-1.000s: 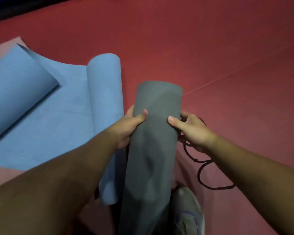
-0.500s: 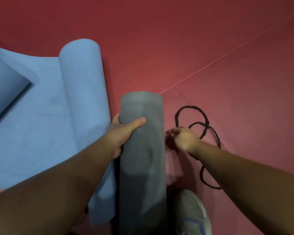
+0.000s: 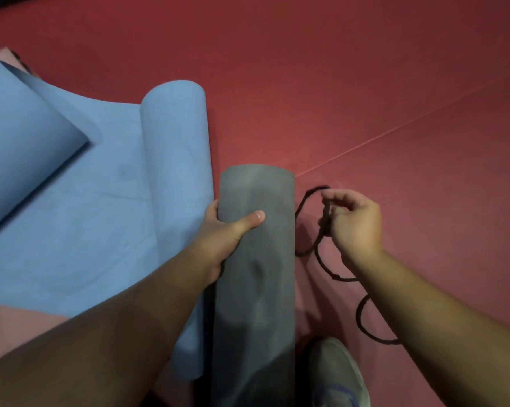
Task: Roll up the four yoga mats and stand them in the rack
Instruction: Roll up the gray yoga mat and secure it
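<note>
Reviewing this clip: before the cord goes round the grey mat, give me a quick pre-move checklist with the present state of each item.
1. Grey rolled mat tightly rolled: ok, no loose flap shows.
2. Left hand grips the roll: ok, thumb across its front.
3. Right hand has the black cord: ok, pinched in its fingers.
4. Cord free of knots: cannot tell, it loops on the red floor.
5. Blue mat rolled: not ok, only partly rolled.
6. Rack within reach: cannot tell, not in view.

One head-worn wide-angle view looks steeply down from close above, both forearms entering from the lower frame, red floor (image 3: pixel 336 83) filling the upper frame
</note>
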A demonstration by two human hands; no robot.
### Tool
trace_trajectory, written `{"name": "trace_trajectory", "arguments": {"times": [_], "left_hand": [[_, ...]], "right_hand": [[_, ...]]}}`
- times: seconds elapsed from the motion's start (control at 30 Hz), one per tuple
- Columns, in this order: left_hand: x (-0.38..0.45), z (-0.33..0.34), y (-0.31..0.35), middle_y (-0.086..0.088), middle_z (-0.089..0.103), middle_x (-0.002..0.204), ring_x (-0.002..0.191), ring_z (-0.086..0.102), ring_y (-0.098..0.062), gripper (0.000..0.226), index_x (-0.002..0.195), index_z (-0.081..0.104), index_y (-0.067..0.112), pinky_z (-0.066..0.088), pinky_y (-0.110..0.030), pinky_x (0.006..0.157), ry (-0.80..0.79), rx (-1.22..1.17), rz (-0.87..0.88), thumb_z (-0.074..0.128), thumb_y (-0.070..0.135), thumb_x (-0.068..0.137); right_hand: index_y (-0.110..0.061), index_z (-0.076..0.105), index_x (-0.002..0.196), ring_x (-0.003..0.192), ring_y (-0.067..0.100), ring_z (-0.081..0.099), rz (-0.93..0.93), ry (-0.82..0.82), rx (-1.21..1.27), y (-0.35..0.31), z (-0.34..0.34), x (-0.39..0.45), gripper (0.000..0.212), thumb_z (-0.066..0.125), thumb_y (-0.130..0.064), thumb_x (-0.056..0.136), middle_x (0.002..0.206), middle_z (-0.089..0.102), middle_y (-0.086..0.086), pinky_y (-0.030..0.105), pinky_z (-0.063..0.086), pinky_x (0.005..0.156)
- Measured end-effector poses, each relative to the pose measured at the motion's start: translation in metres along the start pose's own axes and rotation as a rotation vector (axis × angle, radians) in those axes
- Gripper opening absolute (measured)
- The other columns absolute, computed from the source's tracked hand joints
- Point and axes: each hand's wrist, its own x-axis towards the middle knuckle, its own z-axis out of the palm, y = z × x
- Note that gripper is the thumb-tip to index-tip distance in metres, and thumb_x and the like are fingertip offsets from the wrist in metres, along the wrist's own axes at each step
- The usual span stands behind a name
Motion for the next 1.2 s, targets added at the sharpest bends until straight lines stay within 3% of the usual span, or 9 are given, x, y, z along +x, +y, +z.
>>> {"name": "trace_trajectory", "arguments": {"times": [0.1, 0.23, 0.4, 0.47, 0.57, 0.73, 0.9, 1.0, 1.2], "left_hand": [[-0.028, -0.009, 0.014, 0.006, 0.069, 0.117, 0.101, 0.071, -0.015, 0.077, 0.138, 0.045, 0.032, 0.059, -0.035, 0.081, -0.027, -0.023, 0.06, 0.089, 0.03, 0.074], [-0.077, -0.014, 0.043, 0.006, 0.068, 0.123, 0.106, 0.071, -0.015, 0.099, 0.143, 0.042, 0.035, 0.058, -0.043, 0.095, -0.079, -0.046, 0.184, 0.095, 0.032, 0.061], [-0.146, -0.023, 0.089, 0.01, 0.065, 0.126, 0.108, 0.068, -0.009, 0.095, 0.141, 0.038, 0.039, 0.057, -0.04, 0.095, -0.065, -0.057, 0.386, 0.095, 0.025, 0.066], [-0.171, -0.026, 0.106, 0.011, 0.064, 0.128, 0.11, 0.067, -0.006, 0.106, 0.143, 0.037, 0.038, 0.055, -0.04, 0.1, -0.047, -0.035, 0.486, 0.096, 0.033, 0.055], [-0.205, -0.032, 0.123, 0.013, 0.062, 0.132, 0.116, 0.064, -0.005, 0.114, 0.142, 0.034, 0.04, 0.052, -0.04, 0.104, -0.047, 0.007, 0.63, 0.093, 0.044, 0.045], [-0.249, -0.037, 0.133, 0.026, 0.055, 0.13, 0.117, 0.058, 0.007, 0.118, 0.138, 0.026, 0.047, 0.051, -0.029, 0.1, 0.017, 0.085, 0.832, 0.093, 0.046, 0.04], [-0.263, -0.032, 0.115, 0.015, 0.063, 0.131, 0.118, 0.063, -0.005, 0.131, 0.14, 0.014, 0.054, 0.053, -0.039, 0.1, 0.04, 0.215, 0.846, 0.098, 0.049, 0.04], [-0.267, -0.035, 0.112, 0.017, 0.062, 0.131, 0.116, 0.064, -0.006, 0.126, 0.137, 0.017, 0.054, 0.054, -0.04, 0.099, -0.002, 0.25, 0.834, 0.098, 0.048, 0.04], [-0.283, -0.038, 0.112, 0.016, 0.053, 0.137, 0.124, 0.058, -0.009, 0.127, 0.143, 0.02, 0.045, 0.053, -0.041, 0.1, -0.045, 0.331, 0.851, 0.095, 0.047, 0.041]], "right_hand": [[-0.025, 0.073, 0.087, 0.06, 0.018, 0.057, -0.046, -0.083, 0.11, -0.047, -0.004, -0.023, 0.036, 0.059, 0.008, 0.091, 0.08, 0.071, -0.004, 0.026, 0.041, 0.047], [-0.019, 0.074, 0.093, 0.066, 0.014, 0.059, -0.122, -0.173, 0.273, -0.125, -0.008, -0.062, 0.019, 0.074, -0.001, 0.087, 0.086, 0.069, 0.005, 0.028, 0.046, 0.057], [-0.022, 0.059, 0.115, 0.065, 0.006, 0.057, -0.246, -0.224, 0.164, -0.217, -0.028, -0.112, 0.038, 0.08, -0.017, 0.084, 0.087, 0.059, -0.002, 0.03, 0.049, 0.06], [-0.024, 0.056, 0.108, 0.075, 0.009, 0.058, -0.299, -0.184, 0.105, -0.251, -0.033, -0.136, 0.05, 0.086, -0.037, 0.071, 0.094, 0.06, -0.003, 0.034, 0.05, 0.068], [-0.028, 0.056, 0.093, 0.081, 0.004, 0.06, -0.455, -0.122, -0.014, -0.292, -0.04, -0.178, 0.062, 0.075, -0.063, 0.046, 0.097, 0.064, -0.007, 0.027, 0.048, 0.069], [-0.033, 0.06, 0.099, 0.096, 0.012, 0.066, -0.692, -0.071, -0.167, -0.315, -0.058, -0.241, 0.058, 0.08, -0.058, 0.05, 0.106, 0.068, -0.003, 0.037, 0.057, 0.082], [-0.034, 0.066, 0.111, 0.105, -0.016, 0.051, -0.824, -0.064, -0.254, -0.303, -0.067, -0.269, 0.06, 0.09, -0.035, 0.057, 0.125, 0.056, -0.001, 0.002, 0.039, 0.088], [-0.038, 0.066, 0.113, 0.101, -0.023, 0.048, -0.78, -0.099, -0.341, -0.302, -0.077, -0.276, 0.066, 0.089, -0.039, 0.051, 0.128, 0.048, -0.004, -0.004, 0.034, 0.084], [-0.055, 0.053, 0.123, 0.102, 0.009, 0.061, -0.67, -0.242, -0.696, -0.322, -0.094, -0.287, 0.09, 0.085, -0.061, 0.04, 0.126, 0.037, -0.007, 0.029, 0.05, 0.099]]}}
